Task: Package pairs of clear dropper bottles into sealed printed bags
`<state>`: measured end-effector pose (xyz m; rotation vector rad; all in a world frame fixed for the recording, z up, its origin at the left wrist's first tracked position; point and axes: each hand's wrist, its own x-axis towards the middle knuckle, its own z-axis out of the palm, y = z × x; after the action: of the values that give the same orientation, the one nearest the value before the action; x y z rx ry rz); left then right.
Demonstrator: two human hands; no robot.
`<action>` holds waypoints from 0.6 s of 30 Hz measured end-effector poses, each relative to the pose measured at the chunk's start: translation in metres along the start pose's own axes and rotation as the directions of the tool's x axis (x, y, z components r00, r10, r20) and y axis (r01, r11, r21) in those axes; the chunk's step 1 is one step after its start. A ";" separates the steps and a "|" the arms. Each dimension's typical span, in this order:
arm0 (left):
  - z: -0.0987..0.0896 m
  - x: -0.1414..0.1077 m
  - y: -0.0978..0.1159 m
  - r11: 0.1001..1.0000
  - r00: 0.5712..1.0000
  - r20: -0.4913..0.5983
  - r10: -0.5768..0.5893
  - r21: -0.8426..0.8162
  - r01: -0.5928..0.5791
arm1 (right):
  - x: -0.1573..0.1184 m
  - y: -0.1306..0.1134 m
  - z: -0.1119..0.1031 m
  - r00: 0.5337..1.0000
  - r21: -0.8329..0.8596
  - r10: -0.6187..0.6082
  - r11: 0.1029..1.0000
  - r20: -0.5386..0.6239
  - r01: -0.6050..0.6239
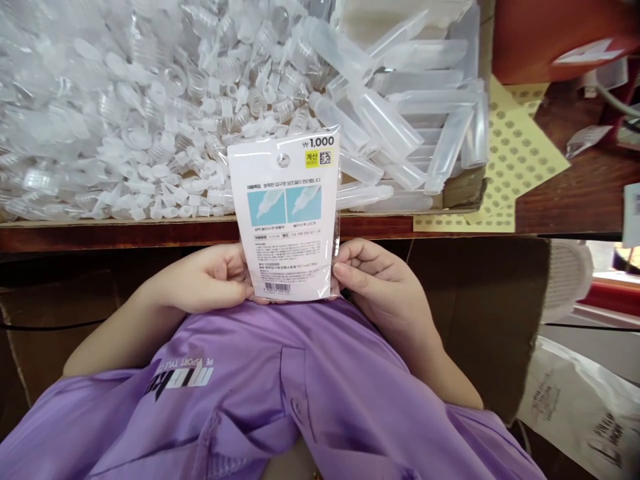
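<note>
A clear plastic packet with a white printed card [287,247] inside stands between my hands, its printed side facing me. My left hand [215,277] pinches its lower left edge, fingers curled behind it. At the lower right edge, my right hand [383,277] grips the packet between thumb and fingers. The card shows a price, two blue pictures, small text and a barcode. Its upper part overlaps the front edge of the table, where small clear nozzles and caps [175,133] lie heaped. Whatever is behind the card is hidden.
Translucent tubes [390,120] lie in a cardboard box [463,193] behind the packet. Right of it are yellow sticker sheets [520,153] and a red object [560,33] on the wooden table [590,200]. A white printed bag [580,400] is at the lower right.
</note>
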<state>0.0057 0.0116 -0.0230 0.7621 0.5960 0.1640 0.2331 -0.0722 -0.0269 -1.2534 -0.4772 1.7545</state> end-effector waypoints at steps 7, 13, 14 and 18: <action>0.007 -0.002 0.002 0.996 0.996 0.041 0.084 -0.029 -0.082 | -0.001 0.001 -0.001 0.999 -0.084 -0.038 0.996 0.025 0.040; 0.030 0.006 0.010 0.998 0.980 -0.196 0.025 0.063 -0.013 | -0.004 0.000 0.001 0.979 -0.382 -0.189 0.901 0.080 0.205; 0.033 0.007 0.010 0.994 0.974 -0.224 0.037 0.106 -0.013 | -0.004 0.001 0.002 0.968 -0.459 -0.235 0.854 0.083 0.247; 0.035 0.007 0.010 0.889 0.961 -0.229 0.156 0.456 -0.035 | -0.005 0.004 0.005 0.840 -0.743 -0.531 0.518 0.111 0.425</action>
<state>0.0319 0.0003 0.0002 1.2346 0.8632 0.2243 0.2278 -0.0777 -0.0249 -1.5648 -1.4382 0.9677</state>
